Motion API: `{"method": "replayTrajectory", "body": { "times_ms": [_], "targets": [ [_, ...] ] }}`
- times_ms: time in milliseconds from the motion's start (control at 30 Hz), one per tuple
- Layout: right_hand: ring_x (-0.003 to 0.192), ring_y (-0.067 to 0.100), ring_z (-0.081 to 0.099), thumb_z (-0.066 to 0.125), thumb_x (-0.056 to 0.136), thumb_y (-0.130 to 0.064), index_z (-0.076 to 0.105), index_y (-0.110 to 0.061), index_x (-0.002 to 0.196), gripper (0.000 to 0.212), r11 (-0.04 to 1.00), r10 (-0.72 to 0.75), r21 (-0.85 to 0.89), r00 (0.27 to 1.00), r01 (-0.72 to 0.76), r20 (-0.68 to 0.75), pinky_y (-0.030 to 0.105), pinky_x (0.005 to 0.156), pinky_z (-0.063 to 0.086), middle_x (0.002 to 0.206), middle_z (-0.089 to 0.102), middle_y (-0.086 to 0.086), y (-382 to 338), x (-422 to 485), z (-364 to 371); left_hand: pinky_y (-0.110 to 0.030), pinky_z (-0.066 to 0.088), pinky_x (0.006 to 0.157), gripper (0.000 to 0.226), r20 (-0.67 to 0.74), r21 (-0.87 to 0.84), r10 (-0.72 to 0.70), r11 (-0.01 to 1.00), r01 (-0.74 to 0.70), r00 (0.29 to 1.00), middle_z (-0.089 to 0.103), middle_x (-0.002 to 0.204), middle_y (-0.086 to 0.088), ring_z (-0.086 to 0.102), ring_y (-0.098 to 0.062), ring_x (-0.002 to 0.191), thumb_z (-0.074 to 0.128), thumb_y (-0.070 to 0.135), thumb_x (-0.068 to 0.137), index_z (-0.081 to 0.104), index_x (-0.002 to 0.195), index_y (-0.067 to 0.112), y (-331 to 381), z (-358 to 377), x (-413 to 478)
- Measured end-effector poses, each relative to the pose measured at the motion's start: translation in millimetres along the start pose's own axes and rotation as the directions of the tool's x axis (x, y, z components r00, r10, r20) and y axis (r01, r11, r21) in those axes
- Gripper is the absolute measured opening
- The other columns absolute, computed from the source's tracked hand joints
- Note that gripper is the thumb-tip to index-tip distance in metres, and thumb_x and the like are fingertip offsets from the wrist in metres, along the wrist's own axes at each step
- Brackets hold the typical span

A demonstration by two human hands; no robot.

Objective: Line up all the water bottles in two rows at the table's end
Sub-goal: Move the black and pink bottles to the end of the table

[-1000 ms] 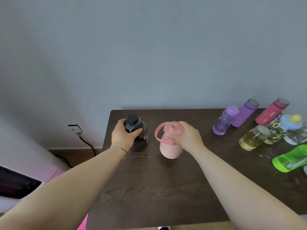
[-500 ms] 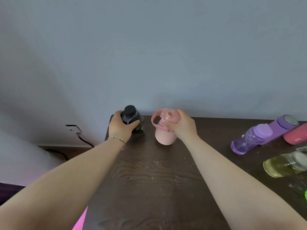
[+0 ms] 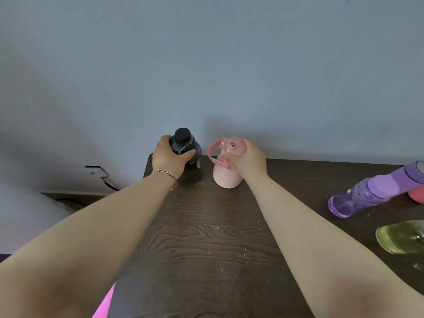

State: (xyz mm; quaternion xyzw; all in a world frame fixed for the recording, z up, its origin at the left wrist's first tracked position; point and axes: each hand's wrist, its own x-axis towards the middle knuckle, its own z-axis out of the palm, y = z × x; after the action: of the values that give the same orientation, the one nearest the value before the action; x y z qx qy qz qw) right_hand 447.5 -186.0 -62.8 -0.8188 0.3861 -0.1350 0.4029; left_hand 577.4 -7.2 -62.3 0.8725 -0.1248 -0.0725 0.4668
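Observation:
A dark smoky bottle [image 3: 192, 164] with a black cap stands at the far left corner of the dark wooden table [image 3: 206, 237]. My left hand [image 3: 168, 158] grips its shoulder. Just to its right stands a pink bottle [image 3: 226, 176] with a pink carry strap, and my right hand [image 3: 249, 160] is closed over its lid. Both bottles rest upright close to the wall. At the right edge stand a clear purple bottle [image 3: 358, 198], a lilac flask [image 3: 410, 175] behind it, a pink-red flask [image 3: 416, 196] partly hidden, and a yellowish jar [image 3: 400, 237].
A grey wall rises right behind the table's far edge. Left of the table a wall socket [image 3: 95, 171] with a cable hangs low. Something bright pink [image 3: 103, 304] shows below the table's near left edge.
Both hands have carried the dark and pink bottles away from me to the table's far left edge by the wall. The other bottles have slid toward the right border of the view.

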Motion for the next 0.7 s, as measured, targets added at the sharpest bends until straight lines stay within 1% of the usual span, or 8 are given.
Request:
{"method": "replayTrajectory", "body": {
  "times_ms": [100, 200, 333, 533, 700],
  "targets": [
    [0.095, 0.016, 0.060, 0.083, 0.069, -0.049, 0.060, -0.026, 0.109, 0.051, 1.000, -0.020, -0.014, 1.000, 0.020, -0.006, 0.032, 0.071, 0.049, 0.106, 0.065, -0.006, 0.3, 4.1, 4.9, -0.027, 0.039, 0.073, 0.057, -0.007, 0.002, -0.004, 1.000, 0.004, 1.000, 0.058, 0.099, 0.010, 0.053, -0.014, 0.086, 0.081, 0.039, 0.068, 0.054, 0.114, 0.021, -2.1, 3.0, 3.4],
    [0.094, 0.016, 0.060, 0.083, 0.069, -0.049, 0.061, -0.026, 0.107, 0.050, 0.999, -0.033, -0.020, 0.999, 0.033, -0.001, 0.032, 0.071, 0.049, 0.104, 0.065, -0.006, -2.2, 7.4, 8.9, -0.028, 0.039, 0.073, 0.057, -0.006, 0.005, -0.001, 1.000, 0.001, 1.000, 0.057, 0.099, 0.009, 0.053, -0.015, 0.086, 0.082, 0.039, 0.068, 0.054, 0.115, 0.020, -4.5, 4.4, 5.7],
    [0.096, 0.018, 0.061, 0.083, 0.070, -0.049, 0.060, -0.025, 0.110, 0.052, 0.998, -0.048, -0.031, 0.998, 0.049, 0.028, 0.032, 0.071, 0.049, 0.106, 0.065, -0.006, -4.1, 12.8, 11.4, -0.027, 0.038, 0.072, 0.058, 0.002, 0.015, -0.007, 1.000, 0.007, 1.000, 0.056, 0.098, 0.010, 0.052, -0.015, 0.085, 0.081, 0.040, 0.069, 0.053, 0.115, 0.020, -6.8, 3.3, 11.8],
    [0.100, 0.017, 0.058, 0.084, 0.070, -0.046, 0.058, -0.026, 0.114, 0.056, 0.998, -0.053, -0.036, 0.997, 0.055, 0.052, 0.031, 0.074, 0.047, 0.111, 0.064, -0.006, -5.5, 15.8, 10.4, -0.028, 0.041, 0.078, 0.062, 0.045, 0.038, 0.005, 0.999, -0.007, 0.999, 0.061, 0.111, 0.003, 0.054, -0.017, 0.094, 0.080, 0.041, 0.070, 0.051, 0.120, 0.020, -11.8, 1.1, 18.5],
    [0.103, 0.020, 0.059, 0.084, 0.071, -0.044, 0.057, -0.023, 0.119, 0.059, 0.999, -0.031, -0.034, 0.998, 0.033, 0.053, 0.031, 0.074, 0.047, 0.115, 0.063, -0.002, -7.7, 13.2, 12.1, -0.029, 0.041, 0.078, 0.063, 0.082, 0.045, 0.007, 0.999, -0.011, 0.997, 0.061, 0.114, 0.000, 0.055, -0.017, 0.095, 0.081, 0.039, 0.070, 0.050, 0.121, 0.020, -12.3, -0.7, 22.4]
  ]
}}
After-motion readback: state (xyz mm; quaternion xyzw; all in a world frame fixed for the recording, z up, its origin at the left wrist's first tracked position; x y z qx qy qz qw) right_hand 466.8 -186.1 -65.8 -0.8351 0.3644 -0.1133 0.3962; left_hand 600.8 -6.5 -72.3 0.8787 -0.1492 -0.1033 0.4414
